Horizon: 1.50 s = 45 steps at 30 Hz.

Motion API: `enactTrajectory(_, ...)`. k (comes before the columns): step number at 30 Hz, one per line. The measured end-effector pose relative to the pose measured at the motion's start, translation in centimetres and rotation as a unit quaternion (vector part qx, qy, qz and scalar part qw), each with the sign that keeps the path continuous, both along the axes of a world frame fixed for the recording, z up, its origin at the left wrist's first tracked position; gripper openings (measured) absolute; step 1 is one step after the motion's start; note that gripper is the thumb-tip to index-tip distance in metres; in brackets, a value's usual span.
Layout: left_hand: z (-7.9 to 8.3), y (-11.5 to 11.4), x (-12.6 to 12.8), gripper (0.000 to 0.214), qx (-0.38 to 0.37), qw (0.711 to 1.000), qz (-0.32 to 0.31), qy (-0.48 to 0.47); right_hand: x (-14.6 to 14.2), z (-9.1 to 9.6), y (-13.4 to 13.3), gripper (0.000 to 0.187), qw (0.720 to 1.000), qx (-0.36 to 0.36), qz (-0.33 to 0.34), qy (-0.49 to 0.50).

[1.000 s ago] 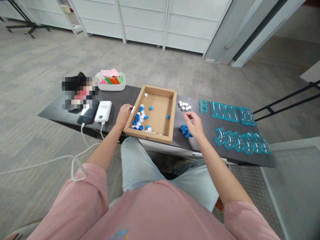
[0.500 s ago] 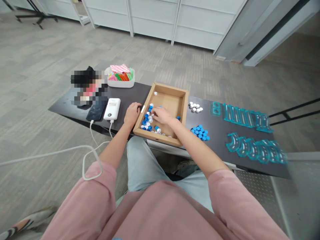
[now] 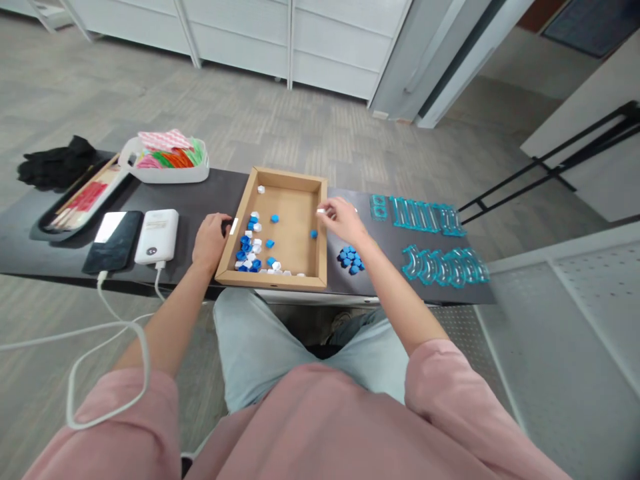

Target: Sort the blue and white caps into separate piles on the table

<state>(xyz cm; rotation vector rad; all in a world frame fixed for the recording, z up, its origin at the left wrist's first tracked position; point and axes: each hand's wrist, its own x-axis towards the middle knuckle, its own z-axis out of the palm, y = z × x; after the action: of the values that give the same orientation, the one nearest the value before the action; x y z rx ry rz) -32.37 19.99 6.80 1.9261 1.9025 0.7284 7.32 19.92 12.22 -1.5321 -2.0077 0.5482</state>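
Observation:
My right hand is over the right wall of a shallow cardboard box, pinching a small white hexagonal piece between thumb and fingers. It mostly covers the spot where other white pieces lie on the table. My left hand rests against the box's left wall, fingers loosely bent and apart, with no object seen in them. Inside the box, mixed blue and white pieces crowd the near left corner, and a few blue ones lie scattered. Right of the box is a cluster of blue pieces.
Teal transparent plastic parts lie in rows on the table's right side. To the left are a white power bank, a phone, a white basket of colourful items, a dark tray and black cloth. White cables hang near my left arm.
My right hand has lifted from the pieces inside the box and moved right to its right wall, carrying a white piece. My left hand stays by the left wall. The view has turned right.

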Motion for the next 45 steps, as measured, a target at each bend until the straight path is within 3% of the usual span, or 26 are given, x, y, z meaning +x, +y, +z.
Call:
enactTrajectory(4,0.1,0.0,0.0,0.03,-0.011,1.0,0.007,0.011,9.0,-2.3,-0.3,0.027,0.989,-0.042,-0.126,-0.066)
enactTrajectory(7,0.1,0.0,0.0,0.031,-0.015,1.0,0.007,0.013,11.8,-4.3,0.0,0.042,0.981,-0.087,-0.15,-0.091)
enactTrajectory(12,-0.2,0.5,-0.1,0.033,-0.002,1.0,0.008,0.006,11.0,-6.8,1.7,0.077,0.985,-0.079,-0.137,-0.069)
enactTrajectory(15,-0.6,0.7,-0.5,0.038,0.01,1.0,0.002,0.005,9.4,-7.4,3.0,0.108,0.978,-0.065,-0.152,-0.123)
enactTrajectory(17,-0.9,0.8,-0.7,0.039,0.012,1.0,0.002,0.01,8.3,-7.5,3.9,0.117,0.971,-0.067,-0.165,-0.159)
enactTrajectory(20,-1.1,0.9,-0.7,0.037,0.01,1.0,0.007,0.023,6.8,-7.4,5.1,0.11,0.967,-0.068,-0.163,-0.181)
enactTrajectory(27,-1.6,0.8,-0.5,0.037,0.021,0.999,0.022,0.035,5.5,-7.5,7.6,0.057,0.98,-0.033,-0.088,-0.174)
enactTrajectory(32,-2.1,0.9,-0.7,0.037,0.029,0.999,0.019,0.04,5.9,-7.1,7.9,0.054,0.982,-0.004,-0.116,-0.152)
enactTrajectory(36,-2.3,1.1,-0.8,0.037,0.03,0.998,0.01,0.045,4.7,-4.9,7.2,0.046,0.983,0.073,-0.145,-0.089)
enactTrajectory(39,-2.2,1.2,-0.8,0.037,0.027,0.998,0.01,0.05,1.0,-2.4,6.2,0.034,0.993,0.108,-0.031,-0.043)
enactTrajectory(42,-1.9,1.1,-0.5,0.036,0.025,0.998,0.009,0.053,-5.0,-0.6,4.9,0.025,0.987,0.046,0.136,-0.07)
enactTrajectory(45,-1.5,0.9,-0.1,0.035,0.025,0.998,0.013,0.051,-11.1,-0.1,4.0,0.027,0.97,-0.028,0.185,-0.153)
